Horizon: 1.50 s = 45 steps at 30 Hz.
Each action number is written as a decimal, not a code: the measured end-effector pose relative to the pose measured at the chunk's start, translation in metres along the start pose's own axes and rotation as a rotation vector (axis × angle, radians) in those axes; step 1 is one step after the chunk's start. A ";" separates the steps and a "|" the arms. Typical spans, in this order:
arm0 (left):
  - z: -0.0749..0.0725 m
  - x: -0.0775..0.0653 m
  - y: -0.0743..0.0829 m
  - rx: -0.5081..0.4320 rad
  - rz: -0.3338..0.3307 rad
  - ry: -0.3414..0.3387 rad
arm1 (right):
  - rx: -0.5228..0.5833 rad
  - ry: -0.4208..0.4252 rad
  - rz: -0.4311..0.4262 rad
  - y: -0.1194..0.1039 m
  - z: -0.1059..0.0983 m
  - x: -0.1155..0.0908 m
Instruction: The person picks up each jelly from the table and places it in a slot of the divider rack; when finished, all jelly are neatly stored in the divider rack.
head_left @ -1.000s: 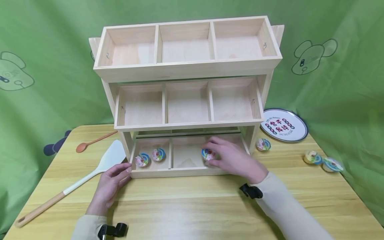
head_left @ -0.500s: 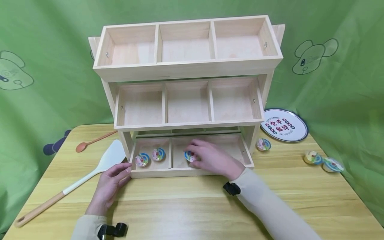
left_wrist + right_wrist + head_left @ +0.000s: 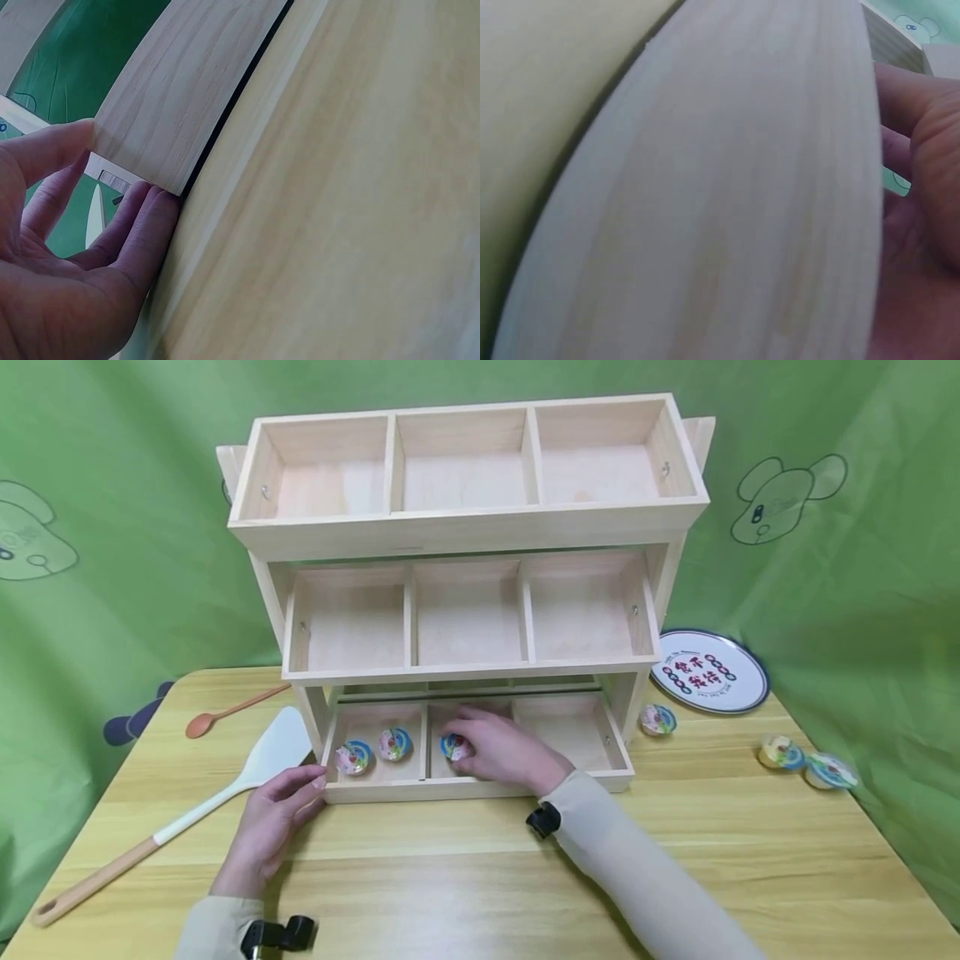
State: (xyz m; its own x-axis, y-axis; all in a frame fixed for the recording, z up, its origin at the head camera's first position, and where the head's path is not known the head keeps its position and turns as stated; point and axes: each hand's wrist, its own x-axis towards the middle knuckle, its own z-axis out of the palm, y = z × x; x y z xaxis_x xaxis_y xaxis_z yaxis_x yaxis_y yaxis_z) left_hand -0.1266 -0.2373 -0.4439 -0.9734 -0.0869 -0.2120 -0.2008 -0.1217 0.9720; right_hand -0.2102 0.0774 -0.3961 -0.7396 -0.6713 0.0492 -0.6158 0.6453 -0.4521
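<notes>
My right hand (image 3: pixel 504 750) is inside the middle compartment of the bottom tray, its fingers gripping a small jelly cup (image 3: pixel 456 747) with a blue-and-pink printed lid. In the right wrist view the tray's front board (image 3: pixel 727 195) hides the fingertips and the cup. My left hand (image 3: pixel 273 817) is at the bottom tray's front left corner, and in the left wrist view its fingertips touch the end of the front board (image 3: pixel 180 90). Two similar jelly cups, a front one (image 3: pixel 354 757) and a rear one (image 3: pixel 394 744), sit in the left compartment.
The three-tier wooden rack (image 3: pixel 465 531) stands behind the hands. Right of it are a pink-lidded cup (image 3: pixel 658 720), two yellowish cups (image 3: pixel 782 752) and a white plate (image 3: pixel 708 672). A spatula (image 3: pixel 197 817) and an orange spoon (image 3: pixel 228 712) lie to the left.
My right hand has moved left with the jelly cup, from near the right compartment to the left part of the middle one. The left hand has stayed at the tray corner.
</notes>
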 end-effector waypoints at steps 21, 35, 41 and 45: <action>0.000 -0.003 0.000 -0.020 0.012 0.005 | 0.026 -0.051 0.048 -0.003 0.002 0.003; 0.001 -0.002 0.001 -0.003 0.000 0.011 | 0.082 0.035 0.018 0.002 -0.023 -0.028; 0.001 -0.001 0.000 -0.003 0.003 0.013 | 0.061 0.063 0.017 0.001 -0.033 -0.043; 0.000 -0.001 0.000 -0.001 0.003 0.009 | 0.045 0.074 0.016 0.002 -0.039 -0.051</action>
State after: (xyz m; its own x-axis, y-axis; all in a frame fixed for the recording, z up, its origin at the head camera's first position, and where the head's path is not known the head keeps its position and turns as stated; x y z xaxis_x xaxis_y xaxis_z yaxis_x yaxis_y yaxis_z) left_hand -0.1257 -0.2368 -0.4432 -0.9730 -0.0958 -0.2101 -0.1979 -0.1229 0.9725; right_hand -0.1843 0.1272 -0.3648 -0.7683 -0.6311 0.1067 -0.5922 0.6376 -0.4927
